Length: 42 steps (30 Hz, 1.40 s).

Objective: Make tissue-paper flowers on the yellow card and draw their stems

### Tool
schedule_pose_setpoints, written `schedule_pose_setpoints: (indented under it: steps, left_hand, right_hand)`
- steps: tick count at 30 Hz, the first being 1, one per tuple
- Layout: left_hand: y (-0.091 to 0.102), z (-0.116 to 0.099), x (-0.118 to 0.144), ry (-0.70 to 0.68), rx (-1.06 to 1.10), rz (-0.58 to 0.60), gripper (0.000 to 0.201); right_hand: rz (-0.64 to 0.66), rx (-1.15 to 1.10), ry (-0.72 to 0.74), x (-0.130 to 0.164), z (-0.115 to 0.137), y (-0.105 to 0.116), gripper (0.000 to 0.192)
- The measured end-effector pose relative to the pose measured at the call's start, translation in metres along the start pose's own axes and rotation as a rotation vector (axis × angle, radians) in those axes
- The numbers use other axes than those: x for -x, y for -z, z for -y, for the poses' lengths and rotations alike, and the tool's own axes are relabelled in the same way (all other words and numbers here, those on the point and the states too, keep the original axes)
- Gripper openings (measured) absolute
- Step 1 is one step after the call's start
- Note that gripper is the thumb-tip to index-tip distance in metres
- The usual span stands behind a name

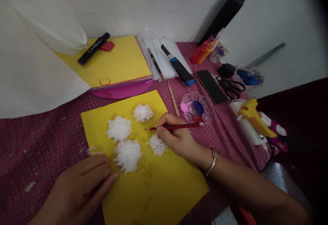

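A checked red cloth (38,143) covers the table, with a big white sheet (28,78) lying over its far left. On the near middle of the cloth lies a yellow card (164,180), faint pencil stems drawn on it. Farther back sits a stack of coloured paper (120,64), yellow on top, with a black marker (93,48) across its far corner. To the right of the stack lie white strips (164,57) and a blue-capped marker (179,67).

The left hand (82,187) lies flat and open on the near left edge of the card, fingers spread, pressing it down and gripping nothing. The right hand (176,136) is closed round a red pencil (176,127), which points left, its tip on the card between the flowers.

Four white tissue flowers (128,153) sit on the card: two at the left, one far, one touching the right hand.

On the right of the cloth are a yellow glue gun (252,115), scissors (230,86), a paint palette (196,108) and a wooden stick (173,100).
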State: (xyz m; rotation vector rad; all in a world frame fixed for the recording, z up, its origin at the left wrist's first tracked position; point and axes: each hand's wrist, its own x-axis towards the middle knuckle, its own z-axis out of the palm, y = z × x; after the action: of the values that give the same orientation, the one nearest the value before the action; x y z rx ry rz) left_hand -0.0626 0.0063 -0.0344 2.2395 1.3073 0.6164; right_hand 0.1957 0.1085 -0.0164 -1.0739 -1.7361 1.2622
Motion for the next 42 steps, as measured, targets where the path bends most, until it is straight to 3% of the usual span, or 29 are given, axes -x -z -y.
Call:
schedule_pose_setpoints:
  steps: [16,23,31,42]
  left_hand:
    - [0.0019,0.0003,0.0019,0.005,-0.027,0.008,0.021]
    - [0.0028,0.0008,0.0019,-0.012,-0.013,0.026,0.019]
    - [0.003,-0.0001,0.0013,-0.026,-0.064,0.003,0.021]
    - [0.002,0.0015,0.0027,-0.008,-0.03,0.031,0.02]
  right_hand:
    - [-0.025,-0.024,0.007,0.0041,0.0018,0.0071,0.013]
    - [-0.041,-0.081,-0.052,0.0054,0.002,0.0058,0.011]
    - [0.013,-0.011,0.016,0.004,0.0003,0.0062,0.011]
    - [-0.018,-0.024,0.027,0.0045,-0.0002,0.007,0.013]
